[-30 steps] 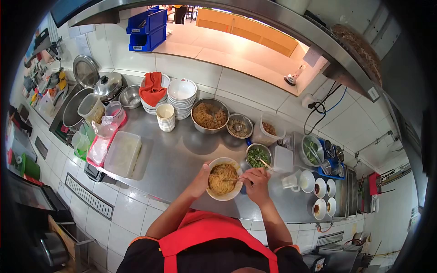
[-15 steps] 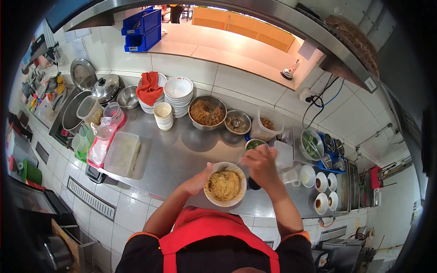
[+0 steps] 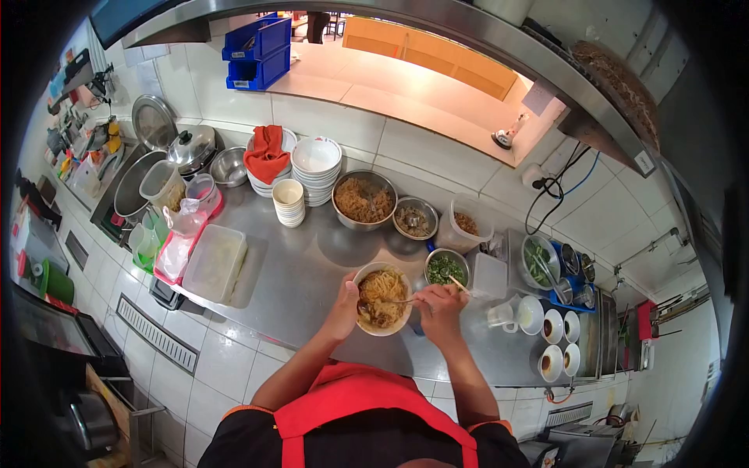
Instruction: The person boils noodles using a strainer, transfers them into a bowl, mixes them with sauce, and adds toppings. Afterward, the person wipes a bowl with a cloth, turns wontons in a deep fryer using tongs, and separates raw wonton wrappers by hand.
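Observation:
A white bowl (image 3: 404, 320) of noodles (image 3: 382, 290) with brown sauce sits at the counter's front edge. My left hand (image 3: 342, 309) grips its left rim, fingers wrapped round the side. Over the right rim, my right hand (image 3: 441, 309) is closed on a metal utensil (image 3: 399, 301) whose far end rests in the noodles. What looks like a chopstick (image 3: 459, 286) sticks out above the same hand. Just behind that hand stands a metal bowl of chopped greens (image 3: 445, 267).
Along the wall are stacked bowls (image 3: 316, 173), a bowl of brown food (image 3: 363, 200) and a smaller metal bowl (image 3: 416, 218). At left lies a plastic container (image 3: 215, 264); at right, small sauce bowls (image 3: 551, 361) stand near a jug (image 3: 501, 315).
My right hand has come down, and its utensil now reaches into the noodles. More brown sauce shows in the bowl. My left hand now wraps the rim. The whole view has shifted slightly.

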Demonstrator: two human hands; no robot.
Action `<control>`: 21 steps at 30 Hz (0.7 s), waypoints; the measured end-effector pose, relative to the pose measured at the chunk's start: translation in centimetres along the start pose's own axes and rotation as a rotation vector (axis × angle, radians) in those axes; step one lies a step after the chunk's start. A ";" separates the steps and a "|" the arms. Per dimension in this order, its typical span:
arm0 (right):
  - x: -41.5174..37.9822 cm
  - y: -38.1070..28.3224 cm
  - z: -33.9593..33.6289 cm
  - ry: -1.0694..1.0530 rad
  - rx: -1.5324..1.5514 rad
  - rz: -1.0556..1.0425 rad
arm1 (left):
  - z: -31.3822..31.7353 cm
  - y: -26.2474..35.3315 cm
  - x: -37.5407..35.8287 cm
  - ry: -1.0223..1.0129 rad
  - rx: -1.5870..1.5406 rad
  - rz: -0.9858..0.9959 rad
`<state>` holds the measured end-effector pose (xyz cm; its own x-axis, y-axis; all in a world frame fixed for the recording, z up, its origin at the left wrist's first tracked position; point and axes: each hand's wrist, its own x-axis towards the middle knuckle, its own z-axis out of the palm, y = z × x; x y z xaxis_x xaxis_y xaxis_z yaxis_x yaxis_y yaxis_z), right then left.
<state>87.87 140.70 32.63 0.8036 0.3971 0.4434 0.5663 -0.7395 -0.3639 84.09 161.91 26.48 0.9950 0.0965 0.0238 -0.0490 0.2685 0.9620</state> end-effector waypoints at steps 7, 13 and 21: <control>-0.2 1.2 -2.5 0.124 0.050 0.066 | -1.4 0.2 0.5 -0.117 -0.265 -0.120; 0.6 0.1 -4.4 0.116 -0.262 -0.092 | -0.4 1.3 0.4 -0.131 -0.217 -0.110; -0.6 2.3 -1.5 0.054 0.435 0.240 | -1.3 -0.6 0.5 -0.191 -0.329 -0.237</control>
<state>88.43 137.98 32.80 0.9163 0.2065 0.3431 0.4001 -0.5067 -0.7637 84.49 163.03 25.55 0.9788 -0.1748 -0.1071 0.1878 0.5554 0.8101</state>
